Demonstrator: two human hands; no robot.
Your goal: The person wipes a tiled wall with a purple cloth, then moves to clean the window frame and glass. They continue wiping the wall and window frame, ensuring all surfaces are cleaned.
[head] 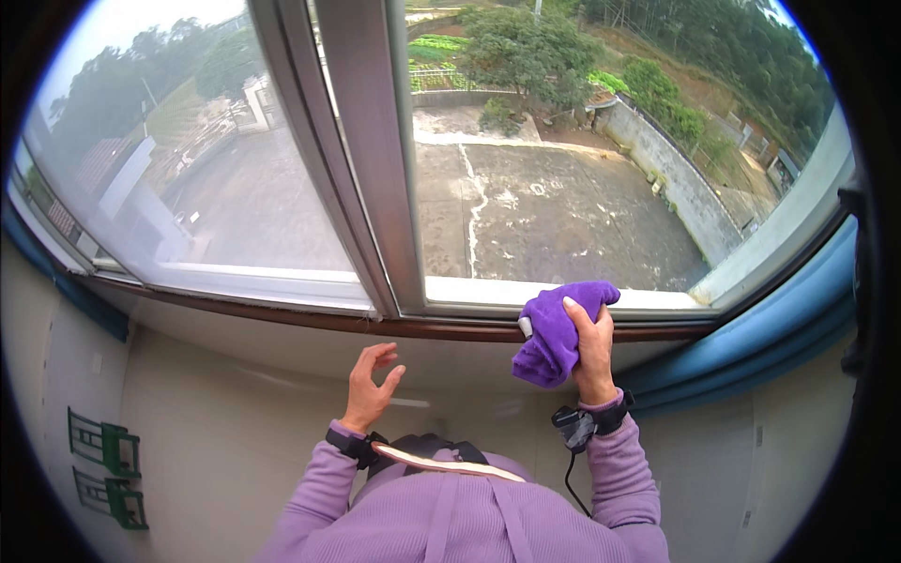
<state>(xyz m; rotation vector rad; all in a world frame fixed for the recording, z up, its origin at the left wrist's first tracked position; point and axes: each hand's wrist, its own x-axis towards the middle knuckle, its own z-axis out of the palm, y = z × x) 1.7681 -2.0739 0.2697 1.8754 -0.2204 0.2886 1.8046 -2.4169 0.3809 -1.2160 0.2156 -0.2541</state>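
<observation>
A bunched purple cloth (pixel 552 331) is gripped in my right hand (pixel 593 345), held before the lower edge of the window's right half. A fingertip shows at the cloth's left side. My left hand (pixel 372 383) holds nothing; its fingers are apart and slightly curled, a little below the brown window sill (pixel 281 321). The left window pane (pixel 232 176) looks hazy. Through the right half (pixel 563 204) the view is clearer, and I cannot tell whether glass stands there. Brown-edged frame uprights (pixel 369 141) stand between the two halves.
A blue curtain (pixel 760 331) hangs at the right, with another blue curtain (pixel 70 281) at the far left. Two green chairs or stools (pixel 120 450) stand on the tiled floor (pixel 232 436) at lower left. A black cable (pixel 574 485) trails from my right wrist's device (pixel 576 426).
</observation>
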